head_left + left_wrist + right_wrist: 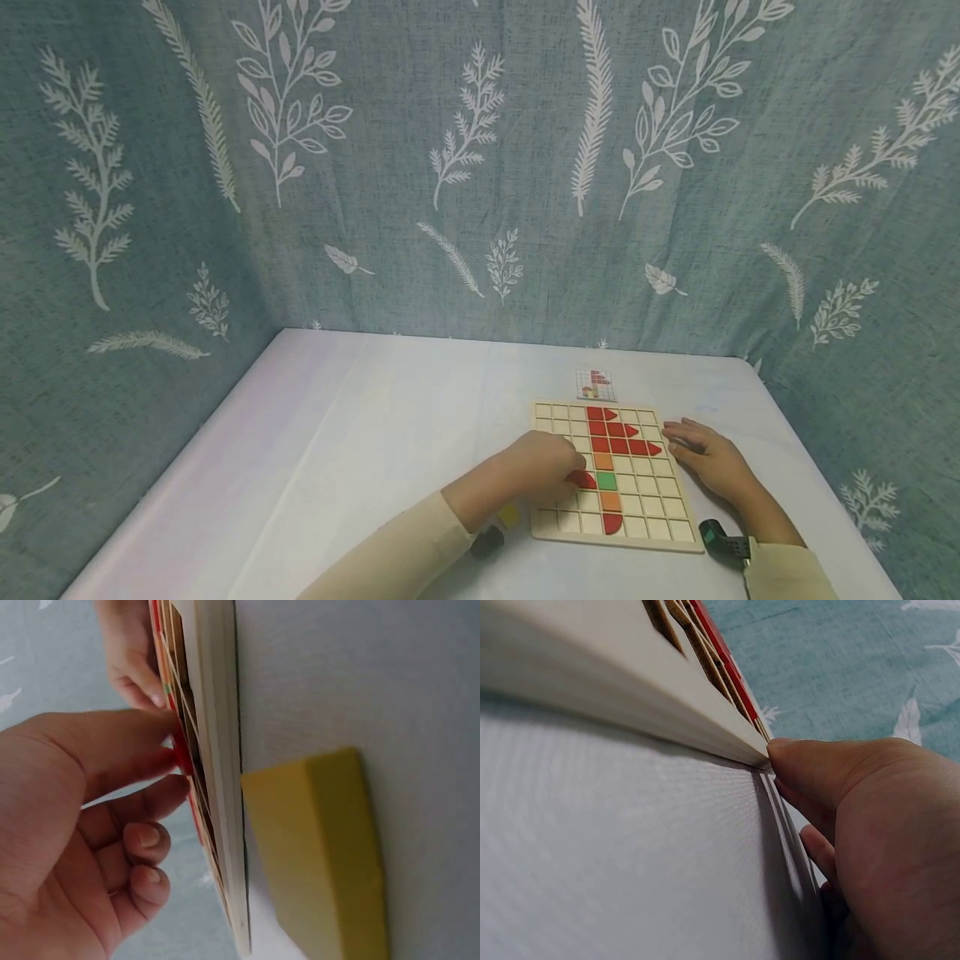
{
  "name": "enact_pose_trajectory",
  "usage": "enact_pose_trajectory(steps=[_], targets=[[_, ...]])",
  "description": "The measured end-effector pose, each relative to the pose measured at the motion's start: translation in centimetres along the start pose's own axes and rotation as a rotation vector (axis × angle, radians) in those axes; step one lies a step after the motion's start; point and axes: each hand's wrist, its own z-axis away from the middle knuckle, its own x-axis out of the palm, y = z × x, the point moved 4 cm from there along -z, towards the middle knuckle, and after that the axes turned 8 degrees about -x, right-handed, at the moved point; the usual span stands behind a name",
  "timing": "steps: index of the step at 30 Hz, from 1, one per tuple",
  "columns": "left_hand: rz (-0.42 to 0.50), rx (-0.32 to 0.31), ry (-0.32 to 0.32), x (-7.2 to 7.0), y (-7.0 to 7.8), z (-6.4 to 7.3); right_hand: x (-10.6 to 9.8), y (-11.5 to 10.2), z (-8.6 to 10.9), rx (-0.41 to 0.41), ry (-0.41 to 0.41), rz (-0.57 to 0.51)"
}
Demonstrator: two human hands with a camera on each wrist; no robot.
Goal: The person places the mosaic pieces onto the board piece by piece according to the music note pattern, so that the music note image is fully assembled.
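Observation:
A wooden grid board (651,505) lies on the table, with red, orange and green pieces set in its cells. Between thumb and forefinger, my left hand (546,468) pinches a red piece (182,752) with a rounded end, low at the board's surface, left of the green square (607,482). Whether that piece sits fully in its cell cannot be seen. My right hand (712,460) rests on the table with its thumb touching the board's right edge, fingers loosely extended. In the right wrist view the thumb (810,769) meets the board's corner.
Beyond the board's far edge lies a small pattern card (596,385) with a coloured drawing. A yellow block (300,847) is on the table close to the board's left side, partly behind my left forearm. A leaf-patterned curtain (465,167) surrounds the table.

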Motion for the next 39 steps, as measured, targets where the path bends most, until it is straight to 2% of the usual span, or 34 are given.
enact_pose_trajectory(steps=[6,10,15,23,31,35,39], targets=[[-0.011,-0.056,-0.021,0.06,-0.37,0.11,0.11,0.25,-0.06,-0.002,-0.002,0.013],[0.034,-0.062,-0.028,0.16,-0.47,0.05,0.06,0.41,-0.12,-0.007,0.001,0.017],[0.063,-0.050,-0.037,0.04,-0.38,0.23,0.05,0.35,-0.10,-0.010,0.002,0.018],[0.033,-0.020,-0.036,-0.11,-0.17,0.20,-0.04,0.23,-0.08,-0.023,0.000,0.028],[0.013,0.008,-0.121,-0.02,0.12,-0.24,-0.09,0.25,-0.05,-0.022,-0.003,0.019],[0.007,-0.009,-0.166,0.02,0.20,-0.48,-0.11,0.23,-0.05,-0.024,-0.002,0.016],[0.009,-0.034,-0.185,-0.04,0.22,-0.55,-0.15,0.22,-0.05,-0.027,-0.001,0.015]])
